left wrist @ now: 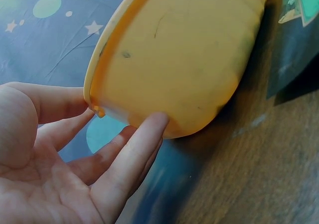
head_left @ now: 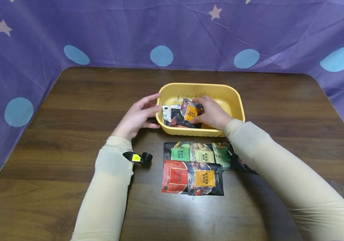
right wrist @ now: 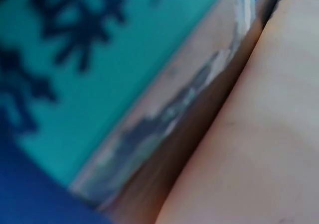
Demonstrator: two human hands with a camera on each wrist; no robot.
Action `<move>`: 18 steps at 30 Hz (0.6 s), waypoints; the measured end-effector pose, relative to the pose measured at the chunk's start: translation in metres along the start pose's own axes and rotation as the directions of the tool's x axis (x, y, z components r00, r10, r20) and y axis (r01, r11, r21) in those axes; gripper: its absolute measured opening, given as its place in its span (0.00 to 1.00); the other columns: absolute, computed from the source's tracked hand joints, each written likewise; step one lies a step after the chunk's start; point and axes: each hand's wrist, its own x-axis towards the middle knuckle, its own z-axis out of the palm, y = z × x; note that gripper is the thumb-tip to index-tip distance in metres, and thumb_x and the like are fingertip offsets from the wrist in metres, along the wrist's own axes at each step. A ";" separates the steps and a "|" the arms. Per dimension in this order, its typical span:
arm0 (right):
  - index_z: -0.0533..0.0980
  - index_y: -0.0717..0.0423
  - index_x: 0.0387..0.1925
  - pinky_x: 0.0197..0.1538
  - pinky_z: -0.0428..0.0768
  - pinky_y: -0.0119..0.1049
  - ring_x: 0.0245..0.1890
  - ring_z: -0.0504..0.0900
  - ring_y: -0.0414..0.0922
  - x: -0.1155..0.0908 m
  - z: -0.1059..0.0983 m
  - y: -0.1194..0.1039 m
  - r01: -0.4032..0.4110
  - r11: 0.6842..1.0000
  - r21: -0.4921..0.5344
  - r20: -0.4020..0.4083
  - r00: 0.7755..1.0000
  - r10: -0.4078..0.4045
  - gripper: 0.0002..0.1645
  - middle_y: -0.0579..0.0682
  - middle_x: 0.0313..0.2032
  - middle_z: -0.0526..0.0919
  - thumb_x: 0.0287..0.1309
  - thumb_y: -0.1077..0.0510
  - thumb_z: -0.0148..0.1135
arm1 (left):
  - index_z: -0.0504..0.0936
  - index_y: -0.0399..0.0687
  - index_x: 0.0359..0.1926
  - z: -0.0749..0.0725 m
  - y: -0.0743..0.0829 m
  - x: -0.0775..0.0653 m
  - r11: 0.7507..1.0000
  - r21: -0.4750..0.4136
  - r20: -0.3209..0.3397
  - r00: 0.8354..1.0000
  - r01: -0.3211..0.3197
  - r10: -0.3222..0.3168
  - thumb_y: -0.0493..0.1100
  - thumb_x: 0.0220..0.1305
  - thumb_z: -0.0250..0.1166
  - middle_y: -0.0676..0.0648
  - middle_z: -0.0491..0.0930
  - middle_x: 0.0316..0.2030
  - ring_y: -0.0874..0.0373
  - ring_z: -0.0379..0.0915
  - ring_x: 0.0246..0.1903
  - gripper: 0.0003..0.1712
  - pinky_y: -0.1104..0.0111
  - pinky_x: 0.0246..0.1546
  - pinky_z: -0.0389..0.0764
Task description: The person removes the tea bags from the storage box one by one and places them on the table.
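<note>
My left hand rests against the left end of a yellow plastic basin, its fingers fairly straight. In the left wrist view, the fingertips touch the basin's outer wall. Inside the basin, my right hand pinches a dark tea sachet with an orange label. Beneath and beside it lie a white sachet and a black one, partly overlapped. The right wrist view is filled by a blurred teal label and skin; the fingertips do not show there.
In front of the basin lie flat sachets: a green-labelled one, a cream-labelled one, a red one and an orange-labelled one. My right forearm partly covers further dark sachets. A purple curtain borders the wooden table.
</note>
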 end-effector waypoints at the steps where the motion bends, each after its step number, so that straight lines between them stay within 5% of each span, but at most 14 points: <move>1: 0.63 0.59 0.72 0.71 0.69 0.51 0.61 0.71 0.56 0.000 0.000 0.000 0.001 1.000 0.003 -0.003 1.000 -0.001 0.52 0.60 0.62 0.69 0.49 0.53 0.78 | 0.63 0.59 0.74 0.000 0.000 0.000 1.000 0.002 -0.001 1.000 -0.001 0.001 0.40 0.75 0.54 0.41 0.65 0.65 0.43 0.74 0.56 0.30 0.62 0.35 0.90; 12: 0.71 0.58 0.66 0.68 0.72 0.51 0.60 0.73 0.56 -0.003 -0.005 0.000 0.028 0.991 0.130 -0.089 0.996 -0.016 0.39 0.59 0.60 0.74 0.52 0.59 0.74 | 0.63 0.60 0.74 0.000 0.000 0.000 1.000 0.013 -0.001 1.000 -0.003 0.003 0.42 0.75 0.55 0.41 0.65 0.65 0.42 0.73 0.58 0.30 0.62 0.35 0.90; 18: 0.73 0.57 0.64 0.49 0.83 0.40 0.48 0.81 0.53 -0.006 -0.007 -0.003 0.014 0.972 0.235 -0.106 0.994 0.011 0.35 0.58 0.57 0.76 0.54 0.63 0.72 | 0.63 0.59 0.74 0.001 0.001 -0.001 1.000 0.012 -0.004 1.000 -0.005 0.005 0.41 0.75 0.54 0.41 0.65 0.65 0.42 0.73 0.57 0.29 0.63 0.33 0.90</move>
